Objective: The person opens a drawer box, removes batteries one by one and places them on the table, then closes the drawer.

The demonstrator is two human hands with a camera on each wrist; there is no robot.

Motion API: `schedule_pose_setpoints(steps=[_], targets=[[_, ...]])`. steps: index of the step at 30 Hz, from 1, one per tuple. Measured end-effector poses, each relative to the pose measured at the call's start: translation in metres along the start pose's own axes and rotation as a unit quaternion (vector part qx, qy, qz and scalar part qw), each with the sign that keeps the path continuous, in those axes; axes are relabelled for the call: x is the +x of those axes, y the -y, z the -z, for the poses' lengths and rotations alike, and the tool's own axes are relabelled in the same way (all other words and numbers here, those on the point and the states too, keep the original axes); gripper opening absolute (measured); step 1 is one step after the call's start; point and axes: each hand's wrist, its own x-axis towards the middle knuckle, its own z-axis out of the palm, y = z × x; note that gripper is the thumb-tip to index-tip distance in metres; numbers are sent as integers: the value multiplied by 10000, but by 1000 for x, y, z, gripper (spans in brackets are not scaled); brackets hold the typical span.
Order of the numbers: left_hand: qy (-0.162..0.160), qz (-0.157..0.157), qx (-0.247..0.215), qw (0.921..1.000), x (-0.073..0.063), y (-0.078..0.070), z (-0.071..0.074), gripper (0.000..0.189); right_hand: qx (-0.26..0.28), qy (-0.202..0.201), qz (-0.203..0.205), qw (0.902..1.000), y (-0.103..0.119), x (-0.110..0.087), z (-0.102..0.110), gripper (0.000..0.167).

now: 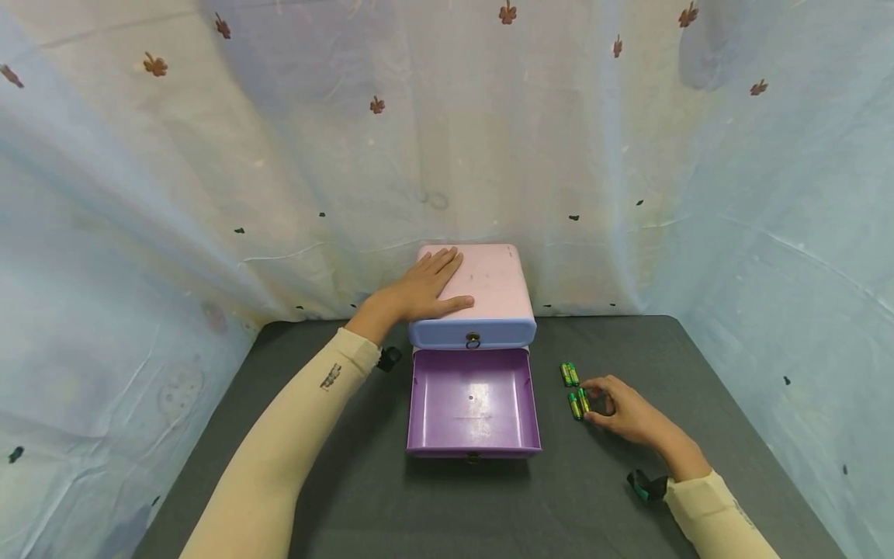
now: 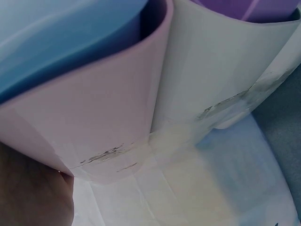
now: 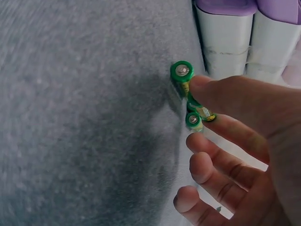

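Note:
A small drawer unit (image 1: 483,287) has a pink top tier with a blue front (image 1: 440,335). Below it, a purple drawer (image 1: 472,404) is pulled out toward me. My left hand (image 1: 426,287) rests flat on the pink top, fingers spread; only part of that hand (image 2: 35,193) shows in the left wrist view. Right of the drawer, my right hand (image 1: 628,411) pinches a green battery (image 1: 584,401) between thumb and index finger, down at the table. Another green battery (image 1: 575,406) lies beside it, and a pair of batteries (image 1: 570,374) lies just behind.
A dark grey table (image 1: 482,512) carries everything. Pale patterned cloth (image 1: 461,155) hangs behind and on both sides, close to the unit's back. Small ring pulls (image 1: 472,340) sit on the drawer fronts.

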Motion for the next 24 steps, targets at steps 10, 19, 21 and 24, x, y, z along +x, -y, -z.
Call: schedule_pose_setpoints(steps=[10,19,21,24], targets=[[-114,-71,3,9999,0,-1,0,99,68,98,20,9999,-7,1,-2,50],[-78,-47,36,10000,-1,-2,1,99,78,76,19,9999,-9,0,-5,49],[-69,-43,41,10000,-1,-2,1,99,73,73,2,9999,-9,0,-5,49],[-73,-45,10,10000,-1,-2,1,99,79,79,-10,9999,-9,0,-5,49]])
